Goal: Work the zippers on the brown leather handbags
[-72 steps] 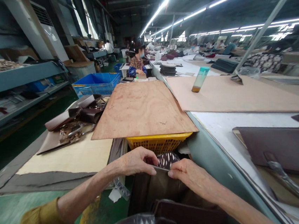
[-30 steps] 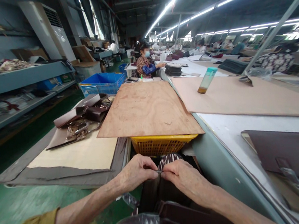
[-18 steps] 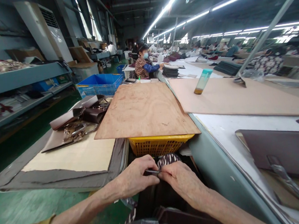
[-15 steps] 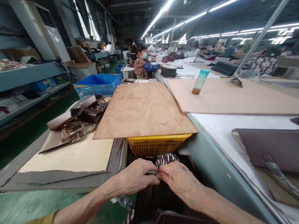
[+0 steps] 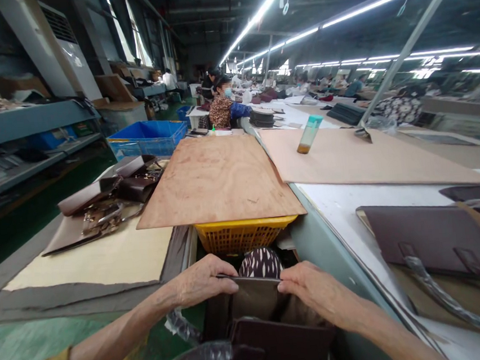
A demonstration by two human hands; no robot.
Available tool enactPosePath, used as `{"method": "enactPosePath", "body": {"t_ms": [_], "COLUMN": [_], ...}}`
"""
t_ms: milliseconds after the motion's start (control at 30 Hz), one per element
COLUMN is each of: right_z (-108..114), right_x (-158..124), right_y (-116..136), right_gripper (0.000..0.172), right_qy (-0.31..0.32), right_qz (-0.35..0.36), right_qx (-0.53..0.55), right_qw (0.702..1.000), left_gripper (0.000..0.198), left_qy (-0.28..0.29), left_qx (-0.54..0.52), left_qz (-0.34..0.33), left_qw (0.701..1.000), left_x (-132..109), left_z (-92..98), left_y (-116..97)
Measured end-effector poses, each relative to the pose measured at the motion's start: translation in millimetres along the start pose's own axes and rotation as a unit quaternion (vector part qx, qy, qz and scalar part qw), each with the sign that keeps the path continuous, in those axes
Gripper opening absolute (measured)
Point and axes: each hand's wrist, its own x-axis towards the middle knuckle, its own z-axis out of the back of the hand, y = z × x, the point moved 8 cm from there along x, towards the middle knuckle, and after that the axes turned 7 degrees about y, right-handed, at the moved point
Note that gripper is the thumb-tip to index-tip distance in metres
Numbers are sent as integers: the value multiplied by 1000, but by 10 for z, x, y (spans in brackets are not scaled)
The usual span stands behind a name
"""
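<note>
A dark brown bag (image 5: 281, 340) stands on my lap, its mouth open toward me and a brown lining showing inside. My left hand (image 5: 209, 279) pinches the far top edge of the bag at its left part. The same edge is pinched farther right by my right hand (image 5: 307, 284). A handle wrapped in clear plastic (image 5: 198, 359) arches at the bag's lower left. Behind the far edge shows a knee in black and white patterned cloth (image 5: 260, 263).
A wooden board (image 5: 222, 176) lies over a yellow basket (image 5: 241, 236) ahead. Brown bag parts (image 5: 114, 192) lie on the left table. At right are a flat brown bag (image 5: 432, 240) and a bottle (image 5: 309, 133). A masked person (image 5: 220, 111) sits beyond.
My hands have moved apart along the bag's edge, and the bag's mouth and lining now show more. The whole view has shifted slightly, so the surroundings sit farther left.
</note>
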Motion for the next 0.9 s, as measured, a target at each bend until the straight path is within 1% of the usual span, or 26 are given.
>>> {"method": "enactPosePath", "body": {"t_ms": [67, 167, 200, 267, 333, 400, 500, 567, 733, 833, 900], "right_z": [1, 23, 28, 15, -18, -61, -98, -73, 103, 69, 6], "right_x": [-33, -127, -159, -211, -234, -236, -236, -231, -162, -117, -106], "right_y": [-12, -56, -85, -163, -211, -214, -200, -201, -117, -118, -150], "right_gripper": [33, 18, 16, 15, 17, 22, 28, 28, 27, 31, 32], "right_qy": [28, 68, 76, 85, 87, 87, 83, 65, -30, -41, -57], "right_qz": [-8, -32, -48, -95, -121, -119, -111, -114, -80, -71, -66], "right_qx": [38, 99, 106, 103, 96, 101, 117, 103, -7, -27, -38], "right_qw": [999, 992, 990, 986, 984, 984, 983, 986, 996, 996, 995], "left_gripper": [20, 20, 19, 20, 21, 21, 20, 19, 18, 20, 20], "left_qy": [-8, -11, -6, 15, 36, 47, 43, 42, 43, 29, 12], "left_qx": [-2, 5, 3, -11, -31, -32, -2, 9, 20, 40, 59], "left_qz": [12, 25, 29, 42, 55, 56, 53, 47, 23, 23, 30], "left_qw": [1000, 1000, 1000, 999, 997, 997, 998, 998, 999, 999, 998], "left_x": [-37, -88, -97, -103, -100, -95, -102, -116, -149, -169, -196], "left_z": [10, 8, -3, -43, -88, -111, -112, -121, -178, -176, -146], "left_y": [21, 38, 45, 63, 78, 66, 27, -11, -93, -93, -102]}}
